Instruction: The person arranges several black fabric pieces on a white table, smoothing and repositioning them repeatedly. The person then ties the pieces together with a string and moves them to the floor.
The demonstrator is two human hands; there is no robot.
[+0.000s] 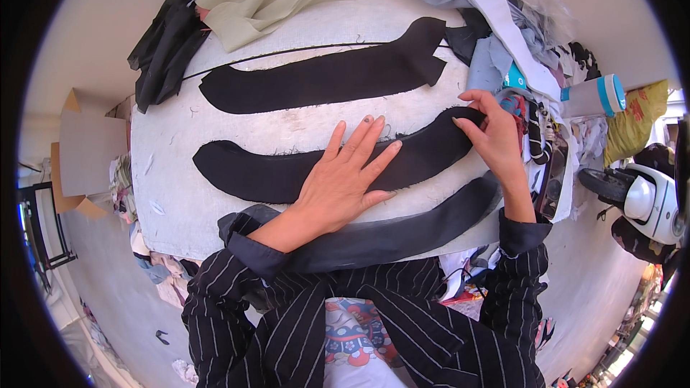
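Observation:
Across the middle of the white-covered table (161,124) lies a curved black fabric piece (259,175) with frayed edges. My left hand (350,172) rests flat on it, palm down and fingers spread. At the piece's right end, my right hand (485,129) has its thumb and fingertips on the black edge; whether they pinch the cloth is hard to tell. Farther up lies another black fabric piece (323,78), with a notched right end. Nearest my body is a sheer dark grey curved piece (388,240), partly under my left forearm.
Green-grey cloth (280,0) and a black cloth heap (167,43) cover the far edge. A long white strip (501,27), fabric scraps and a white and teal cylindrical container (593,96) are at the right. An open cardboard box (86,153) stands left; a white scooter (652,205) is right.

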